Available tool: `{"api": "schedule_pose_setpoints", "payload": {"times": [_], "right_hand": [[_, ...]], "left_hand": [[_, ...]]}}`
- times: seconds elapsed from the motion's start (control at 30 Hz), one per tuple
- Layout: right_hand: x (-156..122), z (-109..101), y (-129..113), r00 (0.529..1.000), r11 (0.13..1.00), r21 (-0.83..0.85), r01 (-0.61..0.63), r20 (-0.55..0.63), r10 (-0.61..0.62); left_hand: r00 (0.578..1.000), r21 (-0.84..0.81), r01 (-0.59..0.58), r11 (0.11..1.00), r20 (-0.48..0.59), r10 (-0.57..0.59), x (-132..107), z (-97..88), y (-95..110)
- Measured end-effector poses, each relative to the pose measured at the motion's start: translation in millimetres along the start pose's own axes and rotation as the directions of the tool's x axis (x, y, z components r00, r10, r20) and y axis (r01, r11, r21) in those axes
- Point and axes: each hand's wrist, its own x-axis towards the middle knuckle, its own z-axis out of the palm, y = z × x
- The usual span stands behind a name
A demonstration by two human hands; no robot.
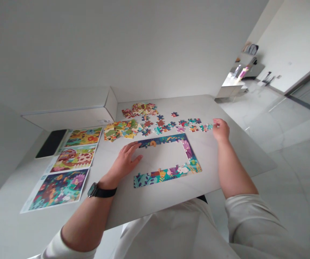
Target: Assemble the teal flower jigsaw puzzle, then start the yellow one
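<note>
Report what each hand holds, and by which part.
The left hand holds nothing, resting at the multicoloured, open-sided rectangular puzzle border. Whether the right hand pinches anything cannot be told.

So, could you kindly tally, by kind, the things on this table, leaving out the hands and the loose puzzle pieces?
Printed pictures: 3
Part-built puzzle border: 1
White box: 1
Dark flat rectangular object: 1
Total: 6

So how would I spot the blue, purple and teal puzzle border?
On the pale grey table, find the bare left hand with a black wristwatch. Just right of it lies the puzzle border. Unlike the small, multicoloured loose pieces behind, it forms a three-sided joined outline.
</note>
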Motion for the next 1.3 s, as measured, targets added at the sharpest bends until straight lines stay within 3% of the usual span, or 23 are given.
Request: {"api": "schedule_pose_setpoints", "payload": {"times": [0.23, 0.57, 0.67, 0.77, 0.83, 0.93, 1.1, 1.3], "right_hand": [[4, -6, 15, 0.997, 0.987, -0.148, -0.056, 0.043, 0.063], [-5, -2, 4, 0.947, 0.909, -0.416, -0.007, 0.289, 0.14], [-5, 3, 1, 0.963, 0.931, -0.365, 0.03, 0.259, 0.07], [-7, 19, -11, 0.964, 0.951, -0.262, 0.167, 0.247, -0.101], [-11, 32, -23, 0.931, 0.938, -0.198, 0.286, 0.288, -0.223], [-18, 48, -38, 0.884, 0.916, -0.149, 0.373, 0.357, -0.302], [-21, 48, -37, 0.869, 0.907, -0.106, 0.408, 0.349, -0.35], [-18, 32, -22, 0.928, 0.925, -0.236, 0.299, 0.296, -0.225]], "left_hand": [[1.0, 0.003, 0.001, 1.0, 0.002, -0.001, 1, 1.6, -2], [1.0, -0.013, -0.019, 1.0, -0.006, 0.019, 2, 4.5, -9], [1.0, -0.017, -0.02, 1.0, -0.008, 0.02, 2, 4.4, -9], [1.0, -0.017, -0.021, 1.0, -0.02, 0.021, 1, 5.7, -8], [0.999, -0.017, -0.021, 1.0, -0.028, 0.021, 1, 7.1, -8], [0.999, -0.014, -0.026, 1.0, -0.032, 0.025, 1, 8.4, -9], [0.999, -0.01, -0.022, 1.0, -0.049, 0.021, 0, 6.6, -10], [0.997, -0.01, -0.052, 0.999, -0.058, 0.051, 0, 6.9, -9]]}}
